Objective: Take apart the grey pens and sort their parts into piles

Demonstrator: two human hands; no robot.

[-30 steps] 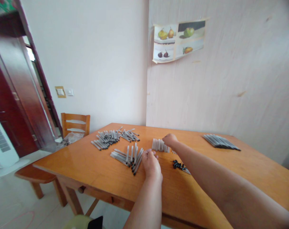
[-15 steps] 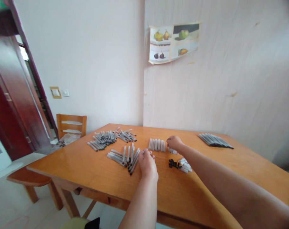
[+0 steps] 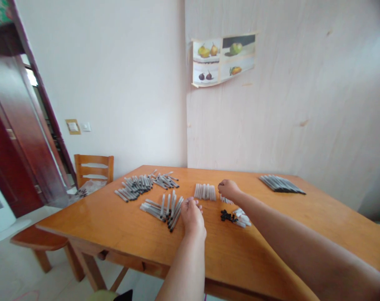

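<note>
My left hand (image 3: 191, 213) has its fingers curled beside the near pile of black-tipped pens (image 3: 171, 211); whatever it may hold is too small to make out. Farther right, my right hand (image 3: 229, 189) is closed, fingertips pinched over the right end of a row of whitish tubes (image 3: 205, 192). What its fingers grip is hidden. Below it lie small pale parts (image 3: 226, 200), partly covered by the hand. Nearer on the table are small black caps (image 3: 228, 216) and a heap of white pieces (image 3: 241, 218).
More pens lie in a large pile (image 3: 135, 187) and a smaller one (image 3: 165, 180) at the back left. A neat stack of pens (image 3: 282, 184) rests at the back right of the wooden table (image 3: 115, 228). A chair (image 3: 94, 161) and a bench (image 3: 38, 239) stand at the left.
The view has shifted slightly, so the wall picture sits lower. Both hands keep nearly the same places and poses over the table.
</note>
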